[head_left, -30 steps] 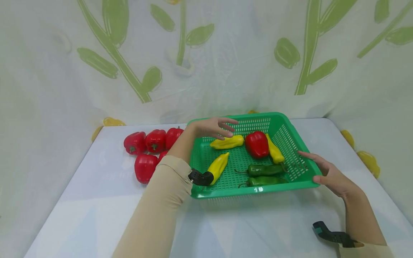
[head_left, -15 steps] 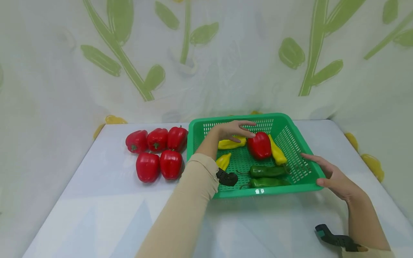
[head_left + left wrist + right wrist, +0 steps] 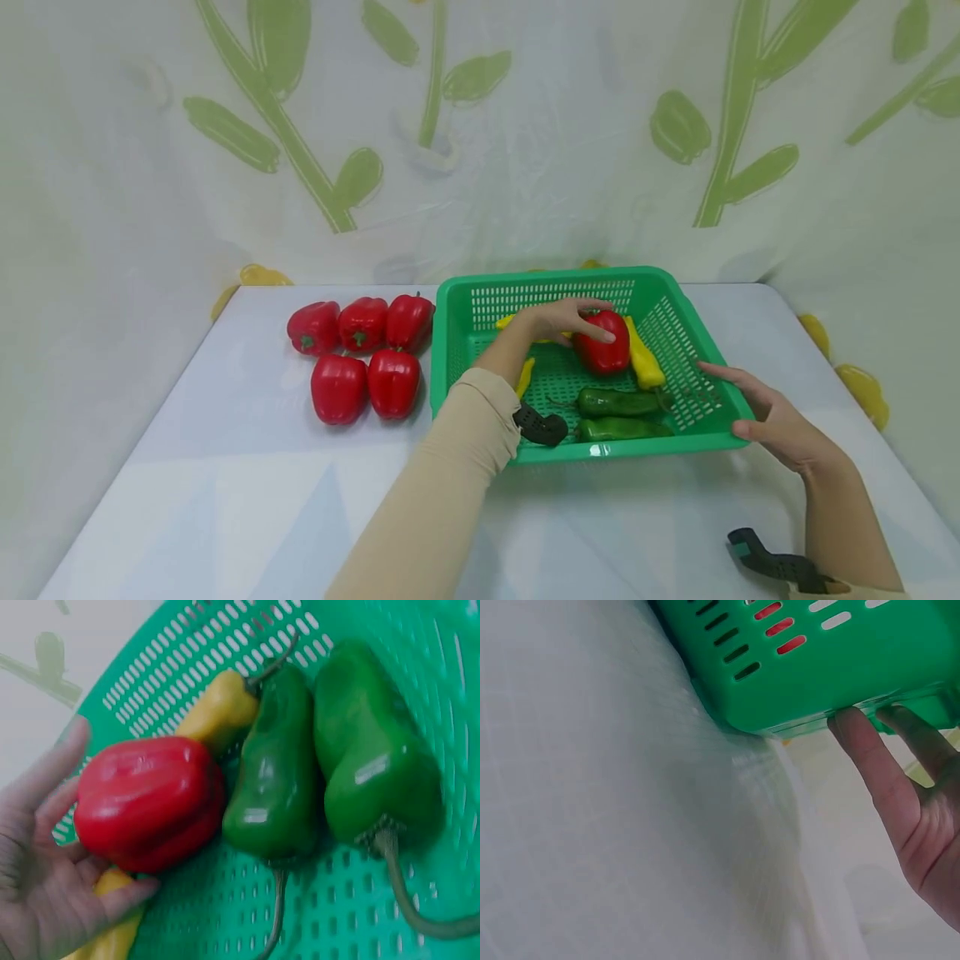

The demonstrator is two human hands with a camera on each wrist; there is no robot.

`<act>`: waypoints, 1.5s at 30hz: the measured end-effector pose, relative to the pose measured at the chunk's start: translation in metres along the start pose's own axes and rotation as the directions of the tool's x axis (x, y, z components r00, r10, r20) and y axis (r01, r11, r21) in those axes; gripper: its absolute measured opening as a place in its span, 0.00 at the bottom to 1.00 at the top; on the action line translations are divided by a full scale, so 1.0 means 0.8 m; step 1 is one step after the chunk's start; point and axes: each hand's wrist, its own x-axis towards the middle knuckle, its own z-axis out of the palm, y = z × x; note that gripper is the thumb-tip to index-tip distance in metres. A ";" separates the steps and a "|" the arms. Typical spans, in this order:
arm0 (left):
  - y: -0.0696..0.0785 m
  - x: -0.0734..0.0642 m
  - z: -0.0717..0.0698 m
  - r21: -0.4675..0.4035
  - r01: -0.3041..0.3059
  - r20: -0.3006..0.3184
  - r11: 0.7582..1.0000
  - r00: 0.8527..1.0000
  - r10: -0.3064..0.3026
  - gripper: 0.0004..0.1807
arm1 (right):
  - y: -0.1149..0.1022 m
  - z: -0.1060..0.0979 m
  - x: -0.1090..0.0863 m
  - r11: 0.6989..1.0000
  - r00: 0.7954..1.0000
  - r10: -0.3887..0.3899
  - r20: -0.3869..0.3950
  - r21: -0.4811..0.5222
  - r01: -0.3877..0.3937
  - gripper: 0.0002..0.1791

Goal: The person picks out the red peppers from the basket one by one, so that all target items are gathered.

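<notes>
In the head view, my left hand reaches into the green plastic basket, over a red bell pepper. In the left wrist view its fingers spread beside that pepper, with the thumb apart from it. My right hand holds the basket's near right corner, the thumb on the outer edge and a finger reaching over the rim. Two green peppers lie nearest the basket's front. A yellow pepper leans right of the red one, and other yellow peppers are partly hidden by my left hand and arm.
Several red bell peppers sit in two rows on the white table, left of the basket. A pale curtain printed with green plants hangs behind the table.
My left hand has moved right and down across the basket, from above a yellow pepper to the red bell pepper inside. My right hand has stayed at the basket's corner.
</notes>
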 end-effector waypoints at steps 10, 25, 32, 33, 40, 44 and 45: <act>0.002 0.007 0.015 0.316 -0.052 0.005 0.947 0.999 0.054 0.41 | -0.001 -0.002 0.000 1.000 1.000 -0.011 0.010 0.002 0.011 0.32; -0.002 0.007 0.019 0.340 -0.046 0.065 0.939 0.998 0.026 0.41 | -0.003 0.002 0.000 0.999 0.999 -0.041 0.017 0.027 0.041 0.33; -0.001 0.006 0.017 0.309 -0.080 0.103 0.948 0.993 0.051 0.39 | -0.003 0.000 0.000 0.999 0.999 -0.031 0.012 0.012 0.031 0.33; -0.001 0.004 0.015 0.306 -0.082 0.103 0.948 0.993 0.053 0.38 | -0.003 0.000 0.001 0.999 0.999 -0.031 0.013 0.009 0.031 0.33; 0.000 -0.007 0.003 0.223 -0.044 0.099 0.974 0.995 0.022 0.35 | -0.006 0.002 0.002 0.999 0.999 -0.038 0.018 0.025 0.037 0.32; 0.006 -0.012 -0.001 0.200 -0.033 0.105 0.979 0.994 0.012 0.35 | -0.007 0.001 0.000 0.998 0.998 -0.061 0.021 0.024 0.061 0.32; 0.008 -0.013 -0.002 0.210 -0.033 0.103 0.977 0.995 0.012 0.35 | -0.007 0.000 0.000 0.998 0.998 -0.065 0.020 0.019 0.065 0.32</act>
